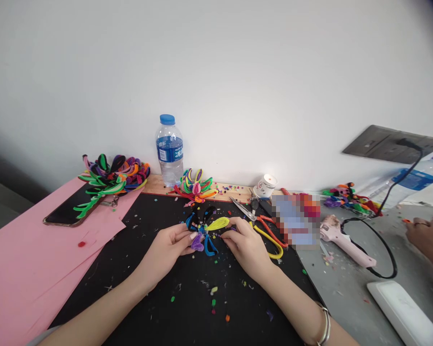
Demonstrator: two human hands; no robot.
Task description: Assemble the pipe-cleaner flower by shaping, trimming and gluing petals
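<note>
Over the black mat (144, 307) is a small pipe-cleaner flower (203, 228) with looped petals in black, yellow, blue and purple. My left hand (171, 246) pinches it on its left side, near the purple and blue loops. On the other side, the thumb and fingers of my right hand (246, 244) are closed together beside the yellow petal; whether they grip a petal or a small piece is too small to make out. Just right of that hand lie scissors (243, 210) with open blades and a bent yellow pipe cleaner (279, 252).
Pipe-cleaner flowers (115, 173) lie over a phone (67, 209) on pink paper (18, 269). A water bottle (169, 149) and a paper cup (265, 186) stand by the wall. Rightward are a corded glue gun (348, 242), a white box (407, 312) and another person's hand (424, 240). Scraps dot the mat.
</note>
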